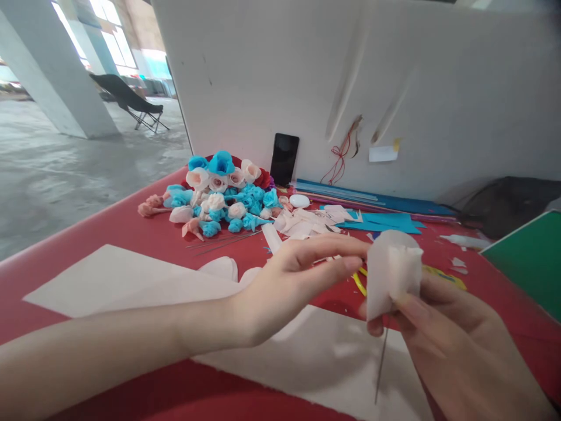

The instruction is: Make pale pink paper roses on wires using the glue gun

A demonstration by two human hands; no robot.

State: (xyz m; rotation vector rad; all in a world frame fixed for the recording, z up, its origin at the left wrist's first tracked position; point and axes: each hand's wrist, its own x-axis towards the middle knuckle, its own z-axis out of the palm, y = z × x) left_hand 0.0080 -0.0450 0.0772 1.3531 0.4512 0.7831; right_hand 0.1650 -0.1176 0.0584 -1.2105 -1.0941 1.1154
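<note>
My right hand [451, 333] is closed around the base of a partly formed white paper flower [405, 270]. A loose rounded petal [377, 280] stands against the flower's left side, and some of my right fingertips show behind its lower edge. From the flower's base a thin wire stem [382, 368] hangs down. My left hand [302, 263] reaches in from the left with fingers stretched out, their tips at the petal's left edge. Beneath both hands lies a large white paper sheet [324, 356]. Yellow-handled scissors [360, 283] are partly hidden behind the petal.
Blue, white and pink paper flowers [228, 199] are heaped at the back left. Cut petals [219, 268] lie near the sheet. Paper scraps [307, 221] and blue paper [381, 222] lie behind. A phone [284, 159] leans on the wall; a green board [530, 263] stands right.
</note>
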